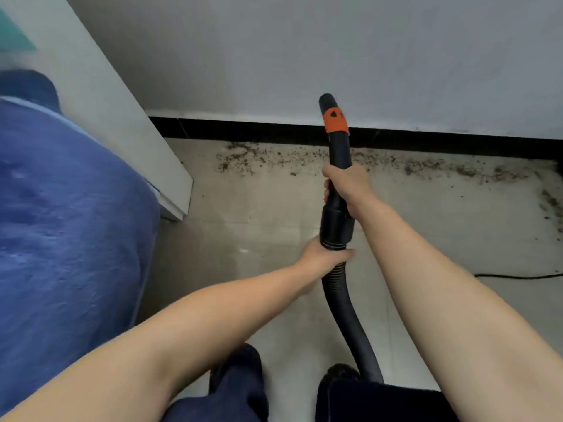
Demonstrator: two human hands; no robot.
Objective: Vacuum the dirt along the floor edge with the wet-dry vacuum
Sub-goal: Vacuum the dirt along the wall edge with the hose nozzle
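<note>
Nozzle point(336, 138) of the vac wand: black hard plastic tube w/ an orange collar near the tip, raised and pointing toward the wall point(304, 56), tip showing against the wall above the black baseboard point(243, 129), not down on the dirt yet. Looks stiff and light, smooth so maybe a bit slick; best held where it's held now, on the straight tube and at the wider cuff. Hose point(344, 306) below is ribbed, black, bendy, curves down between the feet; prob drags and resists some, so 2 hands make sense.

Right hand point(347, 187) wraps the tube mid-length, grip closed round it. Left hand point(323, 257) holds the ribbed hose just under the cuff, grip also closed round it.

Dirt point(396, 162): dark crumbly specks, loose and dry-looking, strung along the floor point(259, 208) edge just beside the baseboard, thicker at left end and far right corner. Floor is pale, smooth, tile-like w/ faint joints. Thin black cord point(518, 276) lies at right. Blue fuzzy blanket point(70, 223) at left, beside a white panel point(122, 117).
</note>
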